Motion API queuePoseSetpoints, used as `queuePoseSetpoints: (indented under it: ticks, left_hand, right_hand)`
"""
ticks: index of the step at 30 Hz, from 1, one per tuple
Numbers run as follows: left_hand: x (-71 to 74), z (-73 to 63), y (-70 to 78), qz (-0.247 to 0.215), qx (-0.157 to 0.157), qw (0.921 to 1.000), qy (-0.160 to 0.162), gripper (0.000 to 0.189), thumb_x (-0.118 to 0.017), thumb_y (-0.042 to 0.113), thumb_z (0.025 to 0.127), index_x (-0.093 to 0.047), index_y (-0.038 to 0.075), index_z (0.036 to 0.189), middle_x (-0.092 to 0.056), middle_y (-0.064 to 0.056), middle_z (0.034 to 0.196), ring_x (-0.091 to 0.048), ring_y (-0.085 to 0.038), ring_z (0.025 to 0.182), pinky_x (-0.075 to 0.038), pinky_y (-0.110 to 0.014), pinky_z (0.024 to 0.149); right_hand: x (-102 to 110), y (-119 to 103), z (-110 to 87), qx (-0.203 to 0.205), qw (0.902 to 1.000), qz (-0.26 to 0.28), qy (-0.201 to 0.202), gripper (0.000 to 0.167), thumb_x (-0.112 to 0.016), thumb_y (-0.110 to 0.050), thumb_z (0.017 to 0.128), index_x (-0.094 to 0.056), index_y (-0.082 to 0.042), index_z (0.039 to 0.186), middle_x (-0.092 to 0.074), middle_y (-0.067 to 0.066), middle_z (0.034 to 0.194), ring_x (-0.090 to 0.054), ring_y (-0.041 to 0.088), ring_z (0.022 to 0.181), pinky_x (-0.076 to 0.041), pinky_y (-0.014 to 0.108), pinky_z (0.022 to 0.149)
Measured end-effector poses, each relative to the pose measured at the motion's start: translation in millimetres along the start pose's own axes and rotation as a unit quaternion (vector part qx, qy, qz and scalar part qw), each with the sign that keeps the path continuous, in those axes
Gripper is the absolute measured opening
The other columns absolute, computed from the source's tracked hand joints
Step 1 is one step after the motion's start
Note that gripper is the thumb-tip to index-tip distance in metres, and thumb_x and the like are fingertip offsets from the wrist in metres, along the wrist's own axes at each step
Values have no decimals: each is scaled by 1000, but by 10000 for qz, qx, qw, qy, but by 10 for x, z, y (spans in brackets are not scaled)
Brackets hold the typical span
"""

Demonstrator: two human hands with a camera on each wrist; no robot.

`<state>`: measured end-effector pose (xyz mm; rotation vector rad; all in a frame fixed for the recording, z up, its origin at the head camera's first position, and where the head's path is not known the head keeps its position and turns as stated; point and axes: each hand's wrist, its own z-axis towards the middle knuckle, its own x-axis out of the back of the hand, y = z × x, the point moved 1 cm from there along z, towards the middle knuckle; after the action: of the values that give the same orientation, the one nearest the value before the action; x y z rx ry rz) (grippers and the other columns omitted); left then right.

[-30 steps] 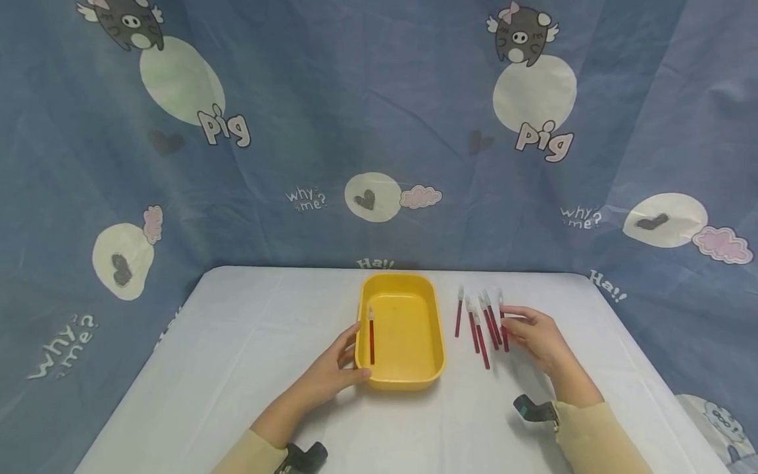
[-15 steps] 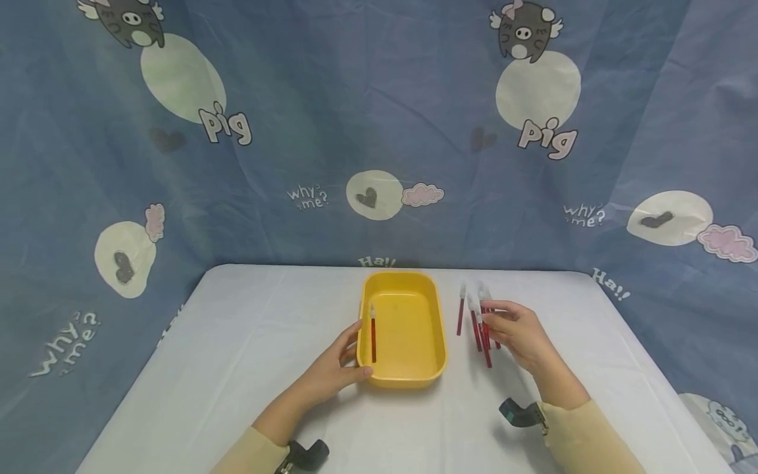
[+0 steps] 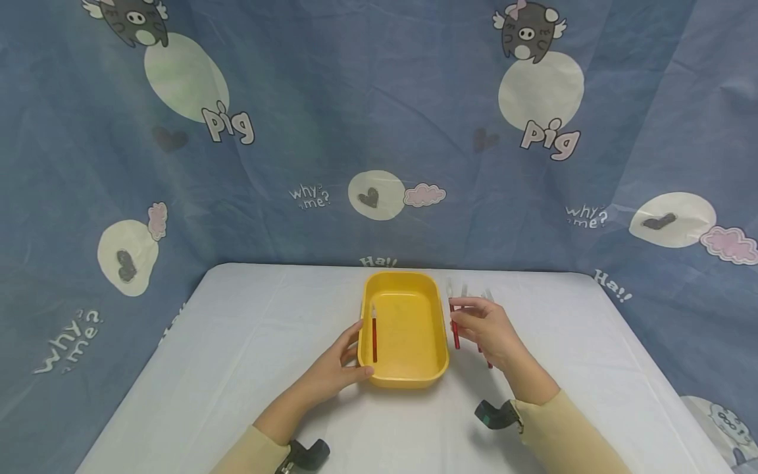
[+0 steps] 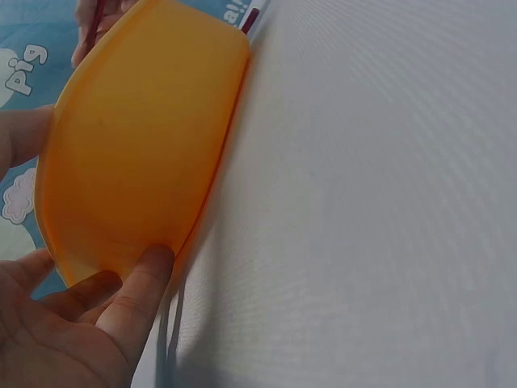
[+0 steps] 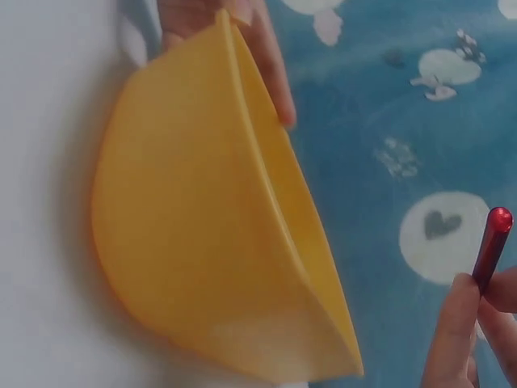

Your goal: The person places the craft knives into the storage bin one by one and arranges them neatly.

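In the head view, my left hand (image 3: 331,372) holds the near left side of a yellow plastic tray (image 3: 443,368). Its thumb is at the rim and its fingertips bear on the outer wall, as the left wrist view shows on the tray (image 4: 145,145). Inside the tray, a slim red pen-like stick with a whitish tip (image 3: 374,339) lies along the left side. My right hand (image 3: 488,329), just right of the tray, pinches another red stick (image 3: 456,339), whitish tip pointing away. Its rounded red end (image 5: 501,220) shows clearly in the right wrist view.
More red sticks (image 3: 489,364) lie on the white tabletop (image 3: 249,329) beneath and behind my right hand, mostly hidden by it. A blue printed cloth (image 3: 331,99) hangs behind the table.
My right hand has moved left from the right end of the loose sticks to beside the tray, carrying one stick. The left hand and tray have stayed in place.
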<state>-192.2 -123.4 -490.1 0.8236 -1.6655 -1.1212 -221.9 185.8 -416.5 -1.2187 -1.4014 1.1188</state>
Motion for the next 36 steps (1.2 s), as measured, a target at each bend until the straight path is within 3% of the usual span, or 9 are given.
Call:
queuePoseSetpoints:
  ticks: [3,8,14,19,26,36]
  left_hand:
    - [-1,-3,4,-5,-26,10000,33,99,-84,39,81,-24,34,159,-30,-6,162,-39,-35,143,-43,-55,107]
    - [-7,-11,12,38,-42,9999,93,98,-84,38,80,-25,35,158,-31,-5,162,-40,-35,142,-44,-55,107]
    - [-4,-12,12,-78,-78,9999,95,96,-85,34,81,-26,34,158,-32,-7,161,-40,-36,142,-43,-56,107]
    - [-6,-1,13,-133,-54,9999,64,95,-84,35,82,-26,34,158,-31,-7,162,-39,-36,142,-42,-57,107]
    - [-3,-6,7,-186,-101,9998,10,94,-83,32,84,-26,32,159,-30,-9,162,-39,-37,142,-42,-57,108]
    - [-2,-17,15,-133,-122,9998,6,93,-82,32,85,-25,33,159,-30,-9,162,-38,-38,143,-43,-58,107]
  right_hand:
    - [-113,0,35,-14,9999,58,-85,37,-67,-5,95,-61,5,130,-62,22,119,-66,30,103,-58,33,88]
    - [-277,24,101,-22,9996,221,-163,32,-67,-1,93,-65,3,125,-64,22,114,-67,34,103,-59,34,86]
    - [-472,67,177,-49,9993,282,-255,30,-67,1,92,-67,2,123,-66,15,104,-69,28,93,-60,33,83]
    - [-611,99,226,-106,9995,142,-251,29,-68,-1,92,-69,1,121,-68,18,105,-69,29,91,-61,36,83]
    - [-769,148,299,-189,9991,59,-362,31,-67,-1,93,-66,4,123,-69,19,107,-68,17,83,-61,38,84]
    - [-938,227,405,-401,9980,84,-484,31,-67,0,93,-66,4,124,-68,12,100,-63,14,76,-60,27,74]
